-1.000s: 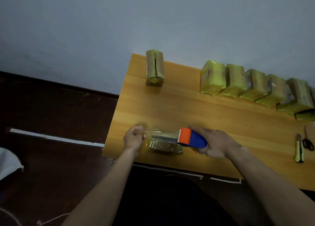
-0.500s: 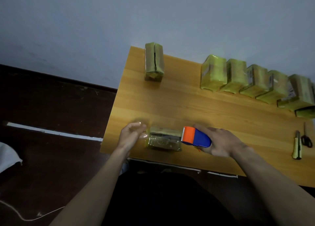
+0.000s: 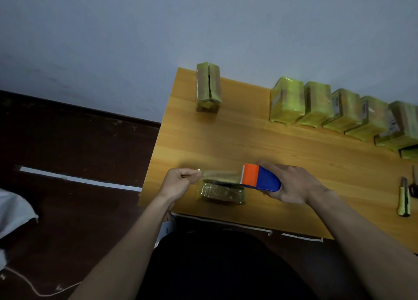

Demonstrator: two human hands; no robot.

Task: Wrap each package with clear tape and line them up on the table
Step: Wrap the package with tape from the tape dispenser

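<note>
A: Where is the package being wrapped?

B: The package (image 3: 221, 190) lies flat near the front edge of the worktop (image 3: 248, 141), between the two hands.

A: And the hands?

B: The left hand (image 3: 178, 183) pinches the free end of the clear tape (image 3: 217, 173) between thumb and fingers, just left of the package. The right hand (image 3: 291, 184) has its grip closed round the blue and orange tape dispenser (image 3: 260, 178), which sits over the package's right end. The tape stretches between them, above the package's top.

A: Other packages?

B: One lone package (image 3: 208, 87) stands upright at the back left corner, a dark seam down its top. A row of yellow packages (image 3: 339, 109) stands side by side along the back right, touching one another.

A: Anything else?

B: A utility knife (image 3: 404, 197) lies at the right edge, with scissors (image 3: 414, 186) just beside it, partly cut off.
</note>
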